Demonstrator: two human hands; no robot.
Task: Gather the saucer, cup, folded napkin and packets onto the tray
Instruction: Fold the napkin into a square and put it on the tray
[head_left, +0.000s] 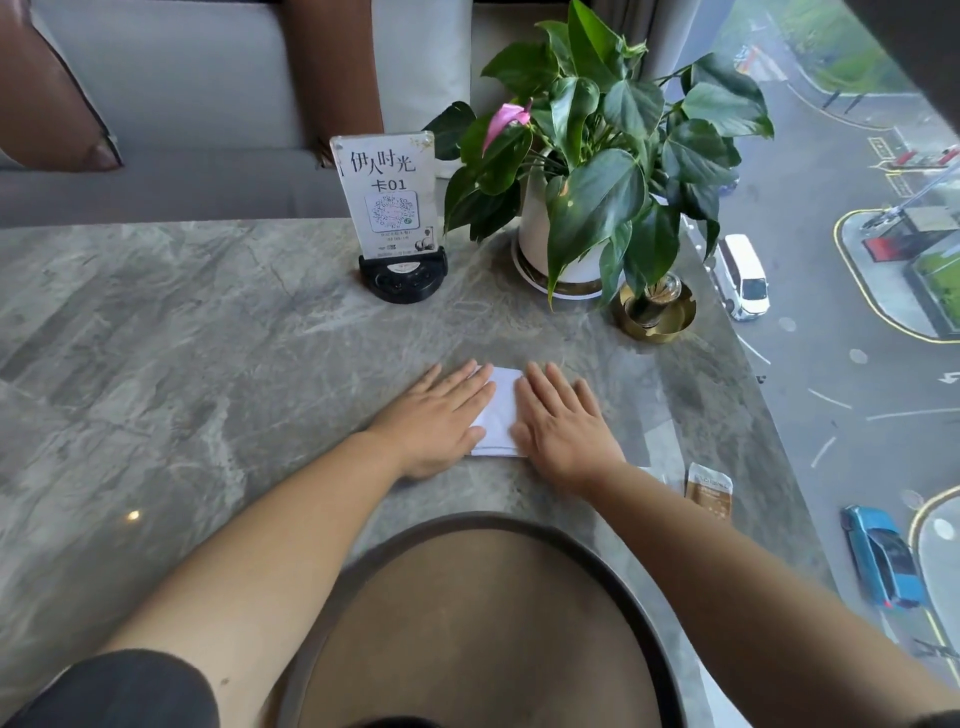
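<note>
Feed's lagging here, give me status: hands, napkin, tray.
Left hand and right hand flat, pressing napkin on table. Tray empty. Packet right, untouched. Nothing blocking.

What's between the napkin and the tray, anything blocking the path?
Nothing visible. The napkin lies flat under both hands, left hand and right hand, just beyond the tray. Only bare table separates them. The brown packet sits off to the right.

White folded napkin (497, 415) flat on table beyond round tray (644, 587); brown packet (709, 491) (right of tray).
</note>
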